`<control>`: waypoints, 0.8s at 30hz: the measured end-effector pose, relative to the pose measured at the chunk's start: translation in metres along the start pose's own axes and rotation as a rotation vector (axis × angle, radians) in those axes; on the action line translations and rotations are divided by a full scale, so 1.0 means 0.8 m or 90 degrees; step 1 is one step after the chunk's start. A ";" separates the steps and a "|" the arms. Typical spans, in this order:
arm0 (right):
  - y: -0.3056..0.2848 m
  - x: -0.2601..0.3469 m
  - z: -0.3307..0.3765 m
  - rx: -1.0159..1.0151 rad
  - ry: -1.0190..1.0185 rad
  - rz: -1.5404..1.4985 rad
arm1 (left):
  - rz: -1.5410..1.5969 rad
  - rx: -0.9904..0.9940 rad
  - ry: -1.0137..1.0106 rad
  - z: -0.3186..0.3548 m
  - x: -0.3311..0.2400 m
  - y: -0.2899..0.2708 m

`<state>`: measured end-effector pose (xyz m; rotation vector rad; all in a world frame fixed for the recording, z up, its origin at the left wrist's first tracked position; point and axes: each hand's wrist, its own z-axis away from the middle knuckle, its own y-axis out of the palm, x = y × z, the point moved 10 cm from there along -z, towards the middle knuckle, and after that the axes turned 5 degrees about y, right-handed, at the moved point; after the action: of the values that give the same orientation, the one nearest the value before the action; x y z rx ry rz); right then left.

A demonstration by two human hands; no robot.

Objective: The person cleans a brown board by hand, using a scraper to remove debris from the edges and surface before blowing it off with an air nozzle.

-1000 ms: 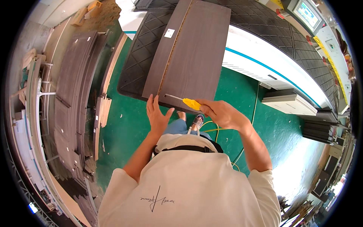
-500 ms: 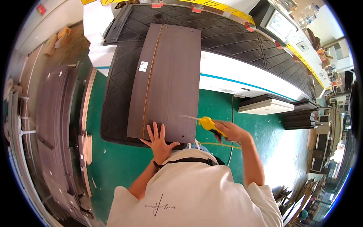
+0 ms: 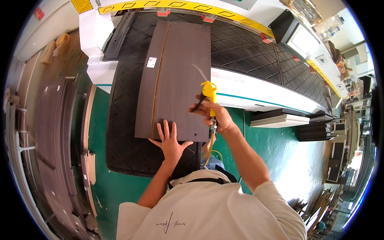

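Observation:
A dark brown wood-grain panel (image 3: 182, 76) lies flat on the black quilted work surface (image 3: 128, 154). Along its left part runs a groove (image 3: 159, 76) with a rough, lighter bottom, beside a small white label (image 3: 151, 62). My left hand (image 3: 171, 143) rests with fingers spread on the panel's near edge. Over the panel's right edge, my right hand (image 3: 218, 114) grips a yellow air blow gun (image 3: 209, 90), its thin nozzle pointing away from me and to the left. A yellow hose (image 3: 210, 150) runs down from the gun's metal fitting.
Dark boards (image 3: 56, 144) stand at the left. A white machine with a yellow strip (image 3: 176, 5) and a screen (image 3: 303, 40) spans the back. Stacked panels (image 3: 280, 120) lie at the right above the green floor (image 3: 272, 148).
My right hand has moved forward and left with the air blow gun, turning it from pointing left to pointing away. The panel has shifted slightly away; my left hand still rests on its near edge.

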<state>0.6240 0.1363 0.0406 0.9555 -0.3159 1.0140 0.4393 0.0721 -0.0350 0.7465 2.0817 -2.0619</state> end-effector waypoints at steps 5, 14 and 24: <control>0.028 -0.076 -0.001 0.173 0.056 -0.272 | -0.012 0.007 -0.014 -0.060 0.000 0.008; -0.005 -0.029 -0.003 0.193 0.075 -0.185 | -0.023 -0.101 0.016 -0.141 -0.003 0.018; -0.050 0.235 -0.030 -0.095 -0.224 0.148 | 0.028 -0.101 0.020 -0.160 0.018 0.015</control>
<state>0.7516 0.2559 0.1234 0.9747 -0.7998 1.0138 0.4644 0.1989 -0.0434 0.7958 2.1934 -1.8480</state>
